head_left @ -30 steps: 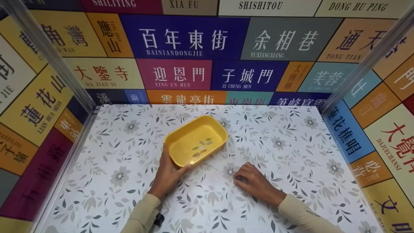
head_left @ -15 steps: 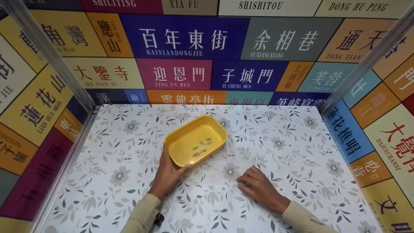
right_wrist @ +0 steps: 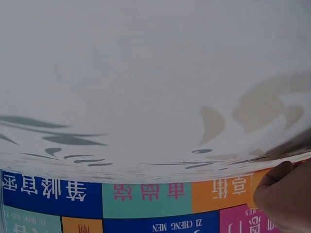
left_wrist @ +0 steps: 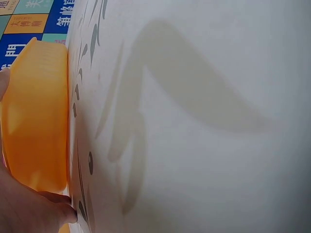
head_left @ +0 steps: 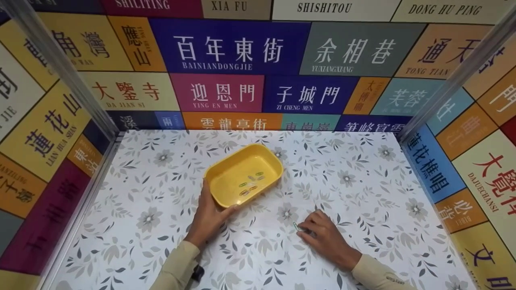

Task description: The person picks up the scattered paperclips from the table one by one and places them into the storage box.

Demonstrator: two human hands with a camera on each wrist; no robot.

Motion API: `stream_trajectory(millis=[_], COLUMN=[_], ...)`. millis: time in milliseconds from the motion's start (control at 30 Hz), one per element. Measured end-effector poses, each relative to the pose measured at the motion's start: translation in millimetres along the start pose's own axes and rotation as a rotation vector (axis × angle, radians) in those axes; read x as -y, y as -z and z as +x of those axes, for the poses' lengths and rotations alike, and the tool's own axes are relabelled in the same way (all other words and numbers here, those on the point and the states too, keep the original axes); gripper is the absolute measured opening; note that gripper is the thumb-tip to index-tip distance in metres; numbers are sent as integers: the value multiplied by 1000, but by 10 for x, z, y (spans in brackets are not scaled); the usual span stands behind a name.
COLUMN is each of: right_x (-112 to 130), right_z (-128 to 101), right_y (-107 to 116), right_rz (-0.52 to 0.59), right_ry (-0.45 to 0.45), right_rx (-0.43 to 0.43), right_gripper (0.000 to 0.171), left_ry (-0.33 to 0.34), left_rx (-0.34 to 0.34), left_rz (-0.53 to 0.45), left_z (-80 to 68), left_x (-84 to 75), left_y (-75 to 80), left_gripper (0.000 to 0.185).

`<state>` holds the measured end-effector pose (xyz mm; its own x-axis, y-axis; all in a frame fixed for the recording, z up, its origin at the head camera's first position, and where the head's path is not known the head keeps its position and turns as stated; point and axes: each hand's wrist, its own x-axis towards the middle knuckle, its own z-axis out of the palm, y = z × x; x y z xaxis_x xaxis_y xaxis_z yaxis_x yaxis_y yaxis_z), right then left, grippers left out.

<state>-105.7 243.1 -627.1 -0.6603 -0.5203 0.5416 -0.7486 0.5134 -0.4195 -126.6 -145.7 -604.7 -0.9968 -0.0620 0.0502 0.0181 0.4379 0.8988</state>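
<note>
A yellow plastic box (head_left: pixel 225 173) sits at an angle on the table, with several coloured paper clips (head_left: pixel 252 188) on its floor. My left hand (head_left: pixel 209 215) grips the near left corner, thumb along the near wall and fingers at the left side. In the left wrist view the box (left_wrist: pixel 36 116) shows from its outer side, beside part of the hand (left_wrist: pixel 29 206). To the right of the box, my right hand (head_left: pixel 324 237) pinches a green paper clip (head_left: pixel 296 226) just above the table. The right wrist view catches only some curled fingers (right_wrist: pixel 282 189); the clip is hidden there.
White floral paper covers the table (head_left: pixel 161 249). Panels with colourful printed signs stand at the back (head_left: pixel 229 46), left (head_left: pixel 44 133) and right (head_left: pixel 479 173). Clear upright strips (head_left: pixel 447 76) run along the corners.
My right hand has moved slightly right and nearer to me, and the green paper clip has come into sight at its fingertips. The left hand and the box have stayed still.
</note>
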Motion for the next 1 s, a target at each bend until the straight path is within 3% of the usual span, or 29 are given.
stream_trajectory(millis=[333, 700, 1000], right_x=[-5, 8, 42], right_z=[-12, 54, 103], right_y=[-11, -46, -87], right_rz=[2, 32, -53], right_ry=[-21, -24, 2], right_rx=[7, -11, -6], right_gripper=[12, 11, 15], left_ry=[35, 19, -15], left_rx=[6, 7, 4], left_rz=[6, 4, -14], left_z=[-2, -1, -1], left_x=[-18, 1, 10], left_y=[-14, 0, -1], left_gripper=[137, 137, 136])
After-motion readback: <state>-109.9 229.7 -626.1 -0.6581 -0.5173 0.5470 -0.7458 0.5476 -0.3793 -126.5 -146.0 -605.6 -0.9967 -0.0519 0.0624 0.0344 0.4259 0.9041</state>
